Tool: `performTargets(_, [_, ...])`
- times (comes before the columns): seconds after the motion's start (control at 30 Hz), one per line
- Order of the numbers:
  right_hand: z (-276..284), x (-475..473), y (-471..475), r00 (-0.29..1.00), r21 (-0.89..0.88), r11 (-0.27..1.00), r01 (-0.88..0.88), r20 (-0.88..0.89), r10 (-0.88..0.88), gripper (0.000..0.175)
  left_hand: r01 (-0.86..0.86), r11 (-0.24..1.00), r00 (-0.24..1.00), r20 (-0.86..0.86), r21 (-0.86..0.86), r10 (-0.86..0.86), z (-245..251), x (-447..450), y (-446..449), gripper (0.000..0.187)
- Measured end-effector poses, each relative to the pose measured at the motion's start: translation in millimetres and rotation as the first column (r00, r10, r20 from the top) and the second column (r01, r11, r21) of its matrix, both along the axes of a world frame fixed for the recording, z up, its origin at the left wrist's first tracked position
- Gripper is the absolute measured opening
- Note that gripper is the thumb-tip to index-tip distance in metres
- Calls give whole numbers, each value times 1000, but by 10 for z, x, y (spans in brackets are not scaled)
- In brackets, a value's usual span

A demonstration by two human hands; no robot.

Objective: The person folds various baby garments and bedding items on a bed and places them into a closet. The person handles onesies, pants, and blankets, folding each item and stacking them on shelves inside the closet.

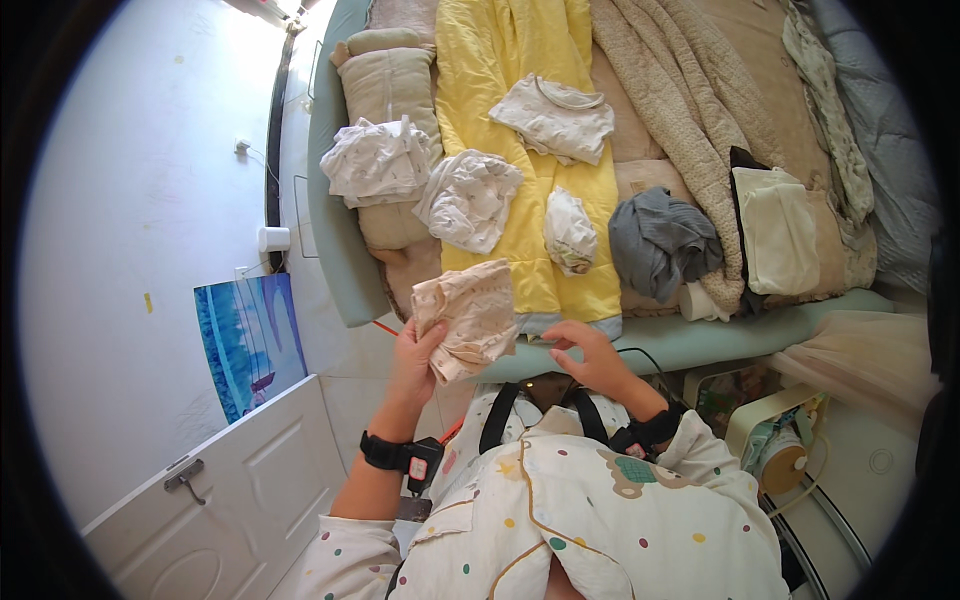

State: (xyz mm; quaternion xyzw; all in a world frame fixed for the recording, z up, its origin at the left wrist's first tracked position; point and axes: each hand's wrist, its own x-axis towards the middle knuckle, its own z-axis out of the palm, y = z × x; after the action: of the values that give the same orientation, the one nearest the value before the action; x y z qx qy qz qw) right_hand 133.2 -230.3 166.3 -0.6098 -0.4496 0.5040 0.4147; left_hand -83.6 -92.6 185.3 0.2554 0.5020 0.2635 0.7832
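Note:
My left hand (421, 354) grips the left edge of a folded pale peach printed cloth garment (474, 319), held up in front of the bed's near edge. To its right, my right hand (589, 356) is empty with fingers apart and slightly curled. Beyond them a yellow quilt (529, 202) lies on the bed. On it are a white printed shirt (556, 118), a bunched white printed garment (471, 199) and a small white plastic package (570, 231). A folded white printed garment (377, 160) rests on a beige pillow (390, 82) at the left.
A crumpled grey garment (661, 241) and folded cream cloth (781, 229) lie on the bed's right side. A padded green bed edge (675, 345) runs before me. A white panelled door (247, 480) stands at left, a cart with baskets (776, 427) at right.

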Motion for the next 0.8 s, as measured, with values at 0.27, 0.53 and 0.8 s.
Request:
performTargets(0.27, [-125,131,-137,992,-124,984,125,16,-124,17,-38,998,999,38,42,36,40,-91,248,34])
performTargets(0.53, [-284,158,-165,991,-220,967,131,47,-124,18,-73,996,997,37,-49,75,33,-154,176,35])
performTargets(0.8, [-337,195,-148,995,-323,941,97,31,-92,18,-148,985,987,49,-88,153,17,-178,86,31])
